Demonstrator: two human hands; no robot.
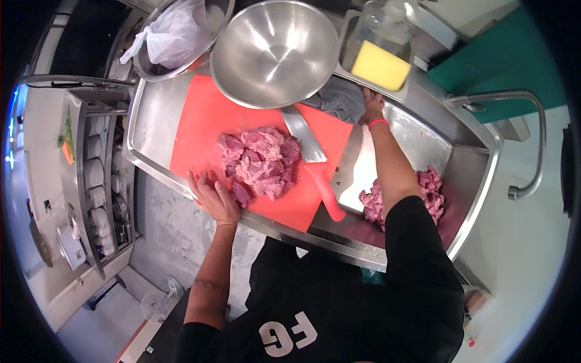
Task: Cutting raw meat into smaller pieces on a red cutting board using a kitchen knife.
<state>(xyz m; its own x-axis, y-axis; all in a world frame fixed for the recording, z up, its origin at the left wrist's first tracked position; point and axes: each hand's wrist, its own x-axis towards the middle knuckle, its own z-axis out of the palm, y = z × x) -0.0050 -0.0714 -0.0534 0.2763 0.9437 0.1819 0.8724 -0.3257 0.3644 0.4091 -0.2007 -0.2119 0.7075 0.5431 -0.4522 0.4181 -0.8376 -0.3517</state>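
A heap of raw meat (263, 159) lies on a red cutting board (199, 122), with one small piece (241, 194) at its near edge. My left hand (215, 198) rests with fingers apart on the board's near left edge, beside that piece. To the right of the heap lies a knife (304, 136) with a wide metal blade and a red handle. My right hand (373, 106) reaches to the grey cloth (342, 100) below the metal tray; its fingertips are partly hidden, so its grip is unclear. More raw meat (429, 190) lies in the sink basin, partly behind my right forearm.
A large steel bowl (277, 54) overlaps the board's far edge. Left of it, another bowl (150, 75) holds a white plastic bag (174, 38). A metal tray (392, 94) holds a yellow sponge (381, 66) and a clear bottle (386, 22). A curved faucet (538, 136) stands at right.
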